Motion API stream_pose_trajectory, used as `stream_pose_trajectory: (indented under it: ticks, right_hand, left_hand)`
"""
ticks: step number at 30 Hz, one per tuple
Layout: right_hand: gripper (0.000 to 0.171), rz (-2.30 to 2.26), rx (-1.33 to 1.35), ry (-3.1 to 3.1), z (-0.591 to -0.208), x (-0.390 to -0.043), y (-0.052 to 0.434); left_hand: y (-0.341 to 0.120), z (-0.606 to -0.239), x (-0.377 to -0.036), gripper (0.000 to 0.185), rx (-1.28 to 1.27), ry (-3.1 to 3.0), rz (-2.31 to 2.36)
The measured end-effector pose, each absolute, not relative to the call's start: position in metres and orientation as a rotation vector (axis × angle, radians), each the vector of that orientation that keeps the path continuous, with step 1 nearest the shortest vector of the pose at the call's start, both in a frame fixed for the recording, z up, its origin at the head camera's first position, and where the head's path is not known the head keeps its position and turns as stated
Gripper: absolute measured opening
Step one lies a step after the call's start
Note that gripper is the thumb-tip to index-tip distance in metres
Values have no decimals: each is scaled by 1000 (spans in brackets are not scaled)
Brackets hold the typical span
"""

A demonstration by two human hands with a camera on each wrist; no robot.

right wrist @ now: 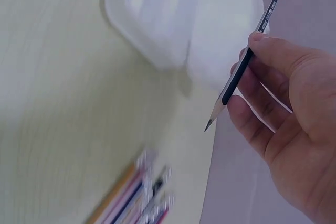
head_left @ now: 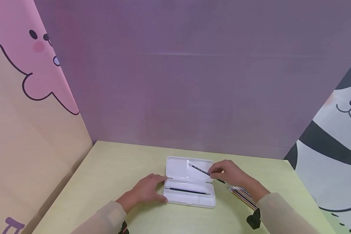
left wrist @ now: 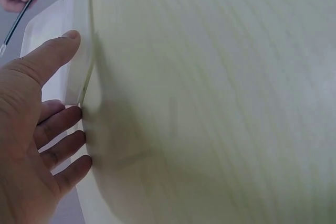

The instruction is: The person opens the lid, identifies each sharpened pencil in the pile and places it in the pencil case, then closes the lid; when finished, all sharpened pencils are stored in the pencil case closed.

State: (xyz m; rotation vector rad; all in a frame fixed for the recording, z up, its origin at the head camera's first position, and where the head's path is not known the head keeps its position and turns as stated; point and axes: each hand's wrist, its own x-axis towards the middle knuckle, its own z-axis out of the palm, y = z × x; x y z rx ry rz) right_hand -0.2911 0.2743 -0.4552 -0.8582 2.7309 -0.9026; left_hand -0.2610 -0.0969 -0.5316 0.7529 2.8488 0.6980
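A white pencil case (head_left: 190, 201) lies unfolded on the table, its lid (head_left: 178, 167) tipped back on the far side. One dark pencil (head_left: 187, 190) lies lengthwise inside the lower half. At the case's left end rests my left hand (head_left: 147, 188), thumb by the near corner and fingers by the hinge; the left wrist view shows the thumb (left wrist: 65, 43) against the white side. My right hand (head_left: 226, 172) pinches a black patterned pencil (right wrist: 244, 66) between thumb and fingers, above the right part of the lid. The sharpened tip points down toward the right, the silvery end up-left.
Several pencils (head_left: 242, 195) lie bundled on the table right of the case, partly under my right forearm. The pale yellow table (head_left: 120, 159) meets a purple back wall (head_left: 193, 97). Side walls carry a pink cartoon animal (head_left: 38, 65) and a panda (head_left: 336, 156).
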Motion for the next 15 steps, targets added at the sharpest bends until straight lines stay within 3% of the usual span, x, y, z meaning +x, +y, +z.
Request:
stream_pose_trajectory:
  ticks: [15]
  right_hand:
    - [9, -916, -900, 2591, -477, -292, 207]
  left_hand:
    - [-95, -523, -263, 86, 774, 2829, 656]
